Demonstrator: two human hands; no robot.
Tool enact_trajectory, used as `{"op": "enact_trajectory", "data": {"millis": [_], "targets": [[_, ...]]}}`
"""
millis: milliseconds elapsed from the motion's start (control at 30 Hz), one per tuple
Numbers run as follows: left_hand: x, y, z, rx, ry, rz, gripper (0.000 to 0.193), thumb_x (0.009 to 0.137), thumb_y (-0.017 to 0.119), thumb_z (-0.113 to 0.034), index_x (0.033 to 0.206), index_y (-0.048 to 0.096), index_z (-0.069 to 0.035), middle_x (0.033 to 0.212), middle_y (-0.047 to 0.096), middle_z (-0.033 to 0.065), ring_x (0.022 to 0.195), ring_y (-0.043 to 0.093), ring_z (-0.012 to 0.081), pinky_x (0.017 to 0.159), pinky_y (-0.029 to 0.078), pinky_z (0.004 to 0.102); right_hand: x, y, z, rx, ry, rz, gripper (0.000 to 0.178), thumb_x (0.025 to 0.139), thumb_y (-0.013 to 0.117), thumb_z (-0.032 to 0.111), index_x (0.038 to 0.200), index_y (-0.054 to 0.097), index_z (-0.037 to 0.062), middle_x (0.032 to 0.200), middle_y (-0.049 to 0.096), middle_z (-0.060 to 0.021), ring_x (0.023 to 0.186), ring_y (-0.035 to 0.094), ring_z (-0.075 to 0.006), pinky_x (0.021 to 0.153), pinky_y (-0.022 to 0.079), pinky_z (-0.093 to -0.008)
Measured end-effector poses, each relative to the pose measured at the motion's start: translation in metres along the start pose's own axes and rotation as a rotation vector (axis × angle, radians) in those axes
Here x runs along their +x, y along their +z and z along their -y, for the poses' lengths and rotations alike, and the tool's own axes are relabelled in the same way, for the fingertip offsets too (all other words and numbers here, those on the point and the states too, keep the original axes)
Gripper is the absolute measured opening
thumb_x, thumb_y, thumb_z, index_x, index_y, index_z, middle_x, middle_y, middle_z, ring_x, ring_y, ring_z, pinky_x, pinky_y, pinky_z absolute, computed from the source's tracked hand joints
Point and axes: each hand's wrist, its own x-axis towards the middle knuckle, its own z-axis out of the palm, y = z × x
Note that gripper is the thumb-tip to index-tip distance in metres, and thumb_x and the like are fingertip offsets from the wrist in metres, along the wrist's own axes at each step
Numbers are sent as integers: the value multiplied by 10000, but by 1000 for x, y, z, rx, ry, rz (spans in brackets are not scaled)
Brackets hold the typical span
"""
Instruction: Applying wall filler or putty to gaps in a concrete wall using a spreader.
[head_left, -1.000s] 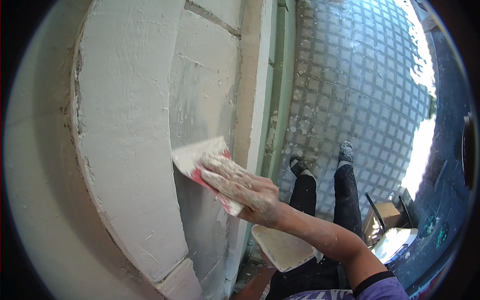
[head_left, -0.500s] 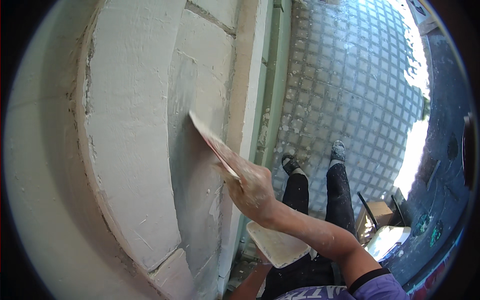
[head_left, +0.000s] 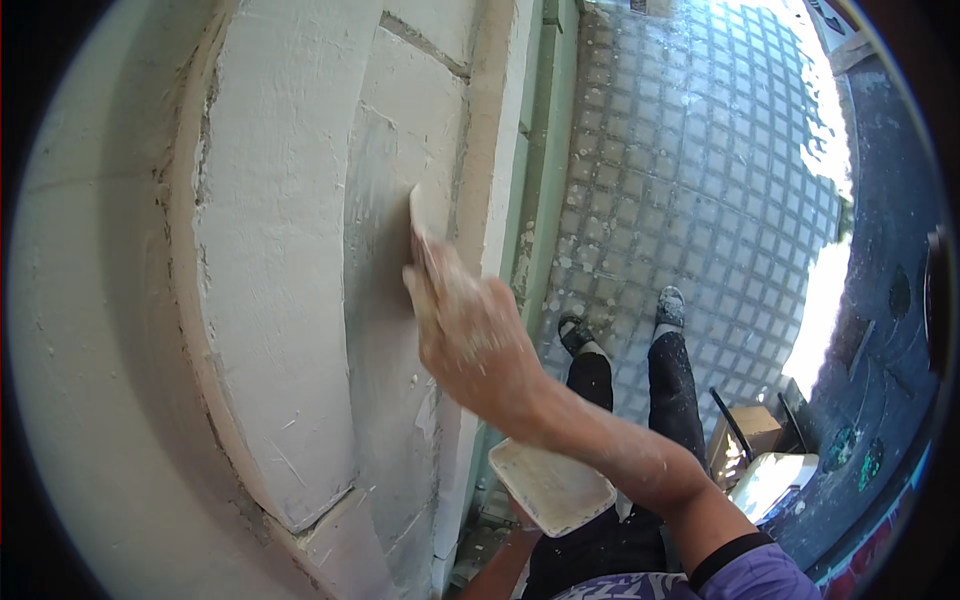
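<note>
My right hand (head_left: pixel 465 330) is closed around a thin, putty-smeared scraper (head_left: pixel 419 208). Its blade is against the pale wall panel (head_left: pixel 385 330), where a damp grey streak of filler runs lengthwise. White smears coat the fingers and forearm. Below that arm, a shallow rectangular white tray (head_left: pixel 553 485) with a dirty rim is held close to my body. My left hand (head_left: pixel 522 515) grips it from its left edge, the fingers mostly hidden beneath the tray.
A raised off-white moulding (head_left: pixel 270 260) borders the panel, with a green ledge (head_left: pixel 540 190) on its other side. Spattered floor tiles (head_left: pixel 690 180) lie below my feet. At lower right stand a cardboard box (head_left: pixel 745 430) and a white chair-like item (head_left: pixel 775 480).
My right hand has moved up and slightly left along the panel with the scraper, which now stands more upright. The tray in my left hand has hardly shifted.
</note>
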Motion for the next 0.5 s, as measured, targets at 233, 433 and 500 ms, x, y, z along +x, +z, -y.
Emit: {"op": "enact_trajectory", "data": {"millis": [233, 433, 500], "targets": [[2, -1, 3, 7, 12, -22, 1101, 740, 636, -711, 1516, 158, -94, 1478, 347, 200, 1288, 448, 390, 1042, 382, 611, 45, -16, -43, 731, 465, -248, 412, 926, 482, -26, 1338, 487, -54, 1188, 604, -297, 1029, 661, -364, 859, 557, -345], [3, 2, 0, 17, 20, -54, 1110, 733, 652, -706, 1516, 157, -95, 1471, 356, 204, 1287, 447, 392, 1042, 382, 612, 15, 10, 5, 588, 18, 7, 549, 879, 526, -37, 1396, 358, -105, 1385, 445, -306, 1305, 438, -406, 1129, 344, -472], [5, 2, -2, 23, 43, -64, 1113, 730, 658, -705, 1516, 156, -96, 1469, 359, 205, 1286, 447, 392, 1043, 381, 612, -11, 0, 12, 552, -62, 35, 529, 884, 548, -13, 1386, 398, -83, 1389, 450, -293, 1316, 431, -394, 1131, 344, -476]]}}
